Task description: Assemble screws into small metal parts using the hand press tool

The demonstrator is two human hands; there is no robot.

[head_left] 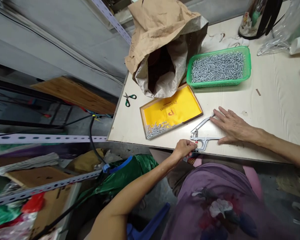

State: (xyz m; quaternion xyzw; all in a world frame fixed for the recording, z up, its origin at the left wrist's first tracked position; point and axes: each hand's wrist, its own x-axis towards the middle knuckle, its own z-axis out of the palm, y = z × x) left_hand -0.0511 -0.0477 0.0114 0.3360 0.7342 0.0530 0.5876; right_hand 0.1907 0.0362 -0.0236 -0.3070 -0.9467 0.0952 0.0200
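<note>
Silver metal pliers (206, 139) are perhaps being loaded beside the left hand (183, 148), its grip unclear; squeezing by the spread right hand (232, 124) seems needed.

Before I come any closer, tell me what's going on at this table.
Someone is at work at the table with a silver two-handled tool. Their left hand has its fingertips at the tool's front end; whether they pinch something is unclear. The right hand is spread at the handles, which stand apart. Beyond the tool lies a shallow box with small silvery pieces gathered toward one corner, and a green basket farther back holds many more.
</note>
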